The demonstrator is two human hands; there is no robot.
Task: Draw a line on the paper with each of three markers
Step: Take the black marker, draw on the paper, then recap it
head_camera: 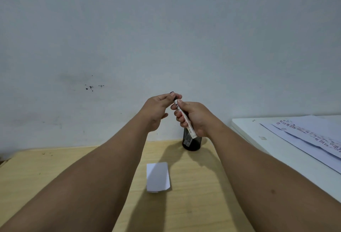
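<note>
Raised above the wooden table [193, 185], my right hand [193, 117] grips the white barrel of a marker [185, 119], which tilts up and to the left. My left hand [158, 106] pinches the marker's black cap end [175, 95] with its fingertips. A small blank white paper [158, 177] lies flat on the table between my forearms. Behind my right hand stands a black mesh pen holder [191, 142], partly hidden; I cannot see what is inside it.
A white table [258, 135] adjoins on the right, carrying printed sheets [313, 139]. A pale wall with a few dark specks runs right behind both tables.
</note>
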